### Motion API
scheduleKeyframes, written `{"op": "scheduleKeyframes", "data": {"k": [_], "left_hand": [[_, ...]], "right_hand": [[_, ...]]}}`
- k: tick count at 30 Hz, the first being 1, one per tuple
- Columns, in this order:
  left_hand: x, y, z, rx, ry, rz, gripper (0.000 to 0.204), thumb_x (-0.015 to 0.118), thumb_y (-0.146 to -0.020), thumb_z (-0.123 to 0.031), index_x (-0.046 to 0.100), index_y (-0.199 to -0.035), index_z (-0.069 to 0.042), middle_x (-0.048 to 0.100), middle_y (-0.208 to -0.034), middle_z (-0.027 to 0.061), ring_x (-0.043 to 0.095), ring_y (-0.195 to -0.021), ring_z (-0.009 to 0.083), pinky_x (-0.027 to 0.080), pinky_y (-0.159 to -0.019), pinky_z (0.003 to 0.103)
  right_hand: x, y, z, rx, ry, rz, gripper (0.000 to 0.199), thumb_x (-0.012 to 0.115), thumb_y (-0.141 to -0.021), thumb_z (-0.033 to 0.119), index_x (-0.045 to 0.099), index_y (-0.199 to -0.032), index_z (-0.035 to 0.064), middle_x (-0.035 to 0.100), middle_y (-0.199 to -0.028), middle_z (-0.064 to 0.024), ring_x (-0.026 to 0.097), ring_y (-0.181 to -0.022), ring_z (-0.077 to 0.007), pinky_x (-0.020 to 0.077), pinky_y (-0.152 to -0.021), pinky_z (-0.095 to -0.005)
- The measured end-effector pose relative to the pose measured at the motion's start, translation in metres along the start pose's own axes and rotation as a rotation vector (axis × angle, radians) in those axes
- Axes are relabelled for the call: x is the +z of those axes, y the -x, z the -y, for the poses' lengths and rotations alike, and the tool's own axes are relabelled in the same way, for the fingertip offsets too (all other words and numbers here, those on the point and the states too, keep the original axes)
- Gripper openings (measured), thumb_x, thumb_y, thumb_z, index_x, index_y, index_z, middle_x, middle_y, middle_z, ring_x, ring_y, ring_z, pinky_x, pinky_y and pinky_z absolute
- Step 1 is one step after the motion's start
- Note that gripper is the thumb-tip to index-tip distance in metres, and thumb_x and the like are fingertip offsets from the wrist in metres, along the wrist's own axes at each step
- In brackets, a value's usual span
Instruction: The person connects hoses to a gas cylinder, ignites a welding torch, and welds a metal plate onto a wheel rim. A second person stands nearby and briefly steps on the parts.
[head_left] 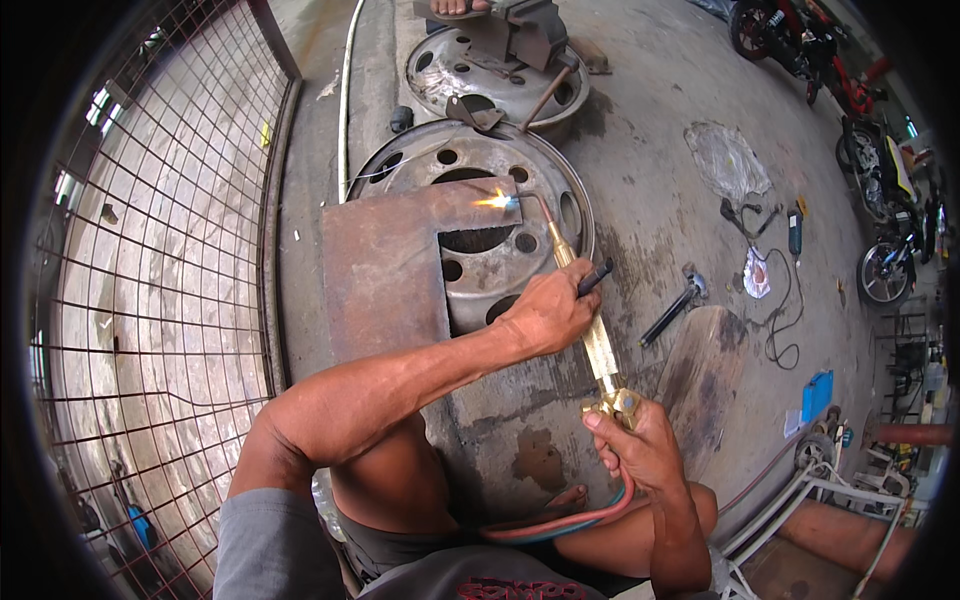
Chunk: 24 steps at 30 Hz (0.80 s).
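A brass gas torch [600, 355] slants up from my lap, its bent tip burning with an orange and blue flame [497, 201]. My left hand [553, 308] is closed round the torch's upper body. A short black stick-like piece [595, 278] juts from between its fingers; I cannot tell what it is. At the torch's rear, my right hand [640, 447] grips the valve end, where red and green hoses [575, 522] run off. The flame plays over the arm of a rusty L-shaped steel plate [385, 270], which rests on a steel wheel rim [487, 285].
Behind stands a second wheel rim [430, 85] bearing a bench vise [520, 32], with someone's foot [458, 6] beside it. A wire mesh fence [170, 230] lines the left. On the floor at right lie a hammer [672, 308], cable [785, 320] and plastic sheet [727, 160]. Motorbikes [885, 270] stand beyond.
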<state>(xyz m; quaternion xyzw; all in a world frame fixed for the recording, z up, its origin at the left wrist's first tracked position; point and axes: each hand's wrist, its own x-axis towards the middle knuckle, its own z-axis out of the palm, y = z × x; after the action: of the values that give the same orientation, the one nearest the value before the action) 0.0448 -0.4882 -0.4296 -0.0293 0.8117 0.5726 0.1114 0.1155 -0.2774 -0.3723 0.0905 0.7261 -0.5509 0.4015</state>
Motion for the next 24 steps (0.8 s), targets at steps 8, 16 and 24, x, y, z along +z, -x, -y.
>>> {"op": "scheduleKeyframes", "data": {"k": [8, 16, 24], "left_hand": [[-0.002, 0.003, -0.008, -0.029, -0.014, -0.014, 0.022, 0.054, -0.098, -0.021, 0.053, -0.106, -0.001, 0.064, -0.090, 0.0333, 0.061, -0.096, 0.0543, 0.046, -0.083, 0.057], [0.000, -0.003, 0.008, 0.055, -0.074, -0.026, 0.033, 0.048, -0.107, -0.034, 0.055, -0.111, -0.002, 0.059, -0.064, 0.0159, 0.067, -0.066, 0.0317, 0.051, -0.068, 0.047], [0.000, -0.004, 0.008, 0.058, -0.039, -0.003, 0.033, 0.049, -0.107, -0.034, 0.055, -0.105, -0.002, 0.056, -0.062, 0.0115, 0.062, -0.060, 0.0254, 0.049, -0.064, 0.044]], "right_hand": [[-0.003, -0.002, -0.004, -0.042, -0.027, 0.046, 0.034, 0.078, -0.092, 0.017, 0.058, -0.114, -0.0014, 0.060, -0.071, -0.0021, 0.052, -0.051, -0.0051, 0.0408, -0.041, -0.0225], [0.001, 0.007, -0.004, -0.325, -0.010, 0.020, 0.069, 0.072, -0.097, 0.021, 0.022, -0.143, 0.0124, 0.062, -0.082, -0.0060, 0.051, -0.052, -0.0062, 0.0413, -0.042, -0.0223], [-0.001, 0.009, -0.011, -0.325, -0.044, 0.000, 0.048, 0.061, -0.104, 0.031, 0.025, -0.132, 0.0143, 0.059, -0.090, -0.0123, 0.052, -0.052, -0.0077, 0.0402, -0.040, -0.0225]]}}
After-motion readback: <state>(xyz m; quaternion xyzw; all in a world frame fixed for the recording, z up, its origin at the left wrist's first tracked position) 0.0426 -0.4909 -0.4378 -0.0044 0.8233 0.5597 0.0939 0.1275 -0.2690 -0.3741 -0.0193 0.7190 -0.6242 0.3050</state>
